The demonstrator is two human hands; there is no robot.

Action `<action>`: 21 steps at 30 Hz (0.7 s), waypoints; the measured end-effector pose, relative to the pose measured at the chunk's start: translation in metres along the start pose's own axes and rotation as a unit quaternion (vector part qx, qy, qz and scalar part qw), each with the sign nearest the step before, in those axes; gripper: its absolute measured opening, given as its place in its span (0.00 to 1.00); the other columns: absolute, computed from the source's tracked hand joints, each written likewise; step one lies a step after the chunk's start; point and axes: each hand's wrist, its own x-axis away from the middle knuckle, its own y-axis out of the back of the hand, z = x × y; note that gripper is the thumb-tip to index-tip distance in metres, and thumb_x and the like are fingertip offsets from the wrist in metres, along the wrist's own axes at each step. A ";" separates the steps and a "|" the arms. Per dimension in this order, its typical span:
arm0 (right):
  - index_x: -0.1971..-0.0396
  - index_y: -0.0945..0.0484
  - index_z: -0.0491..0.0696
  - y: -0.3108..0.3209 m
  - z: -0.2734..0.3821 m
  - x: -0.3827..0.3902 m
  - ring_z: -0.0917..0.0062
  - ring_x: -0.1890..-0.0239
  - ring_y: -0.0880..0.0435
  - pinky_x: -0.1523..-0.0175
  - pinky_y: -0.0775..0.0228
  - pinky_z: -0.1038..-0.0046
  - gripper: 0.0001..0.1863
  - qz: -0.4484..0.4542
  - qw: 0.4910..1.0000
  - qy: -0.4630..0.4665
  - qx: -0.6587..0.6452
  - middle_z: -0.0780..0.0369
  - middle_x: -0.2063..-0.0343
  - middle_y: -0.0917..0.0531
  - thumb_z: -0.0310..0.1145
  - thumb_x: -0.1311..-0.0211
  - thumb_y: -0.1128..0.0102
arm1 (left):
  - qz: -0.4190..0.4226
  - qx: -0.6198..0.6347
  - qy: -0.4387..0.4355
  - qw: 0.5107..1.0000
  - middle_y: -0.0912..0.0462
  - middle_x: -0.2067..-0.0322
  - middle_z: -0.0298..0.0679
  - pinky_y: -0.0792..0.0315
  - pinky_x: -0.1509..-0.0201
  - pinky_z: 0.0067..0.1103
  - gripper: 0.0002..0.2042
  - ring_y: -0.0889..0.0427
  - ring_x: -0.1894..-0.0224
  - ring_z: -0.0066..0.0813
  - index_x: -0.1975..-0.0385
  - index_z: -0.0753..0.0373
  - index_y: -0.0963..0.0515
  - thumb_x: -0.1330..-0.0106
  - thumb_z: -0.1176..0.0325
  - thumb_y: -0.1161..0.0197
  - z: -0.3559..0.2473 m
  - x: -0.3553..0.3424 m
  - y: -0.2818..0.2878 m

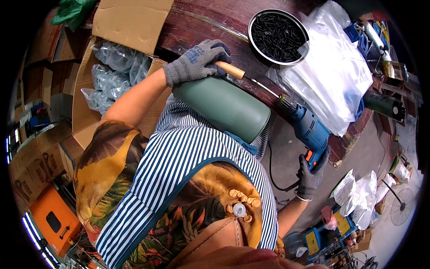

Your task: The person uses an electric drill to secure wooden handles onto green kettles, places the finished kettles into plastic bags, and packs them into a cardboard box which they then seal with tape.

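My left hand (197,62), in a grey knitted glove, is closed round a light wooden handle (230,69). Its wrist lies against a smooth green cylinder (224,107) that rests on its side across my lap. My right hand (310,177), gloved too, grips a blue corded power drill (310,127) by its handle, around the orange trigger. From the drill's chuck a long thin metal bit (264,87) runs toward the end of the wooden handle. Whether the bit enters the wood, I cannot tell.
A round tin (290,62) of black screws stands on the dark red table (201,27). Beside it lies a pile of clear plastic bags (331,67). An open cardboard box (130,20) at the left holds plastic-wrapped items (112,74). The drill's black cord (271,172) hangs near my lap.
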 end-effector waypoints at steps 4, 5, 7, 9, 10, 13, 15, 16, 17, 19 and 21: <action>0.28 0.44 0.43 -0.012 0.011 -0.004 0.69 0.31 0.35 0.30 0.42 0.67 0.49 0.001 0.997 0.081 0.016 0.54 0.30 0.36 0.28 0.49 0.25 | -0.001 0.003 0.011 1.000 0.24 0.51 0.43 0.36 0.35 0.37 0.18 0.27 0.44 0.45 0.55 0.61 0.22 0.44 0.63 0.31 -0.003 0.000 0.001; 0.28 0.44 0.43 -0.016 0.018 -0.005 0.69 0.31 0.35 0.29 0.43 0.67 0.49 0.007 0.998 0.066 0.014 0.54 0.30 0.36 0.27 0.49 0.26 | 0.000 0.007 0.016 1.000 0.24 0.50 0.43 0.36 0.35 0.37 0.18 0.27 0.43 0.45 0.55 0.61 0.22 0.45 0.64 0.31 -0.003 0.000 0.002; 0.28 0.45 0.43 -0.028 0.035 -0.005 0.68 0.30 0.36 0.29 0.44 0.67 0.49 0.018 0.999 0.036 0.009 0.54 0.30 0.37 0.27 0.49 0.26 | 0.001 0.016 0.020 1.000 0.24 0.48 0.43 0.37 0.34 0.36 0.19 0.28 0.41 0.43 0.53 0.60 0.21 0.44 0.64 0.31 -0.003 0.000 0.002; 0.27 0.47 0.44 -0.038 0.043 -0.007 0.64 0.28 0.39 0.27 0.47 0.65 0.51 0.032 0.992 0.118 0.040 0.54 0.29 0.39 0.25 0.51 0.27 | 0.005 0.073 0.023 0.997 0.24 0.45 0.43 0.37 0.32 0.35 0.20 0.29 0.38 0.41 0.50 0.60 0.22 0.42 0.65 0.31 -0.004 -0.002 0.006; 0.26 0.48 0.45 -0.041 0.042 -0.006 0.63 0.28 0.39 0.27 0.48 0.64 0.52 0.030 0.989 0.137 0.054 0.54 0.28 0.40 0.25 0.51 0.27 | 0.008 0.125 0.025 0.992 0.25 0.43 0.43 0.37 0.32 0.34 0.20 0.30 0.37 0.39 0.47 0.60 0.23 0.41 0.65 0.31 -0.005 -0.004 0.012; 0.26 0.49 0.46 -0.040 0.049 -0.009 0.59 0.28 0.40 0.26 0.48 0.62 0.50 0.060 0.989 0.131 0.043 0.54 0.27 0.41 0.26 0.48 0.29 | -0.031 0.473 0.132 0.870 0.24 0.42 0.39 0.31 0.35 0.29 0.19 0.24 0.41 0.30 0.39 0.65 0.29 0.27 0.66 0.41 0.000 -0.008 0.012; 0.26 0.48 0.46 -0.039 0.065 -0.012 0.58 0.27 0.40 0.27 0.48 0.62 0.48 0.079 0.991 0.094 0.051 0.53 0.28 0.41 0.27 0.47 0.31 | -0.094 0.573 0.201 0.789 0.22 0.45 0.40 0.29 0.37 0.26 0.18 0.21 0.47 0.27 0.41 0.66 0.28 0.24 0.61 0.46 -0.002 -0.014 0.013; 0.27 0.48 0.46 -0.043 0.066 -0.013 0.58 0.28 0.40 0.27 0.47 0.62 0.48 0.056 0.989 0.101 0.088 0.52 0.28 0.41 0.27 0.46 0.32 | -0.072 0.481 0.209 0.848 0.20 0.48 0.39 0.28 0.40 0.24 0.18 0.21 0.50 0.25 0.43 0.66 0.26 0.23 0.59 0.49 -0.002 -0.019 0.005; 0.27 0.48 0.46 -0.048 0.066 -0.014 0.58 0.28 0.39 0.27 0.46 0.62 0.47 0.033 0.986 0.108 0.124 0.52 0.28 0.40 0.27 0.46 0.33 | -0.059 0.473 0.155 0.865 0.18 0.52 0.37 0.27 0.46 0.21 0.18 0.22 0.57 0.22 0.46 0.65 0.23 0.24 0.59 0.49 0.009 -0.015 -0.007; 0.27 0.47 0.46 -0.048 0.065 -0.016 0.58 0.28 0.39 0.28 0.46 0.62 0.46 0.007 0.979 0.106 0.174 0.51 0.29 0.40 0.27 0.45 0.35 | -0.057 0.470 0.195 0.859 0.19 0.54 0.36 0.29 0.49 0.20 0.18 0.25 0.60 0.21 0.49 0.66 0.22 0.25 0.59 0.50 -0.011 -0.020 0.007; 0.27 0.47 0.45 -0.048 0.067 -0.016 0.58 0.28 0.39 0.28 0.45 0.62 0.45 0.003 0.975 0.092 0.202 0.50 0.29 0.39 0.26 0.45 0.36 | -0.052 0.481 0.190 0.854 0.20 0.55 0.37 0.29 0.51 0.20 0.19 0.26 0.61 0.22 0.51 0.67 0.21 0.25 0.58 0.51 -0.012 -0.022 0.008</action>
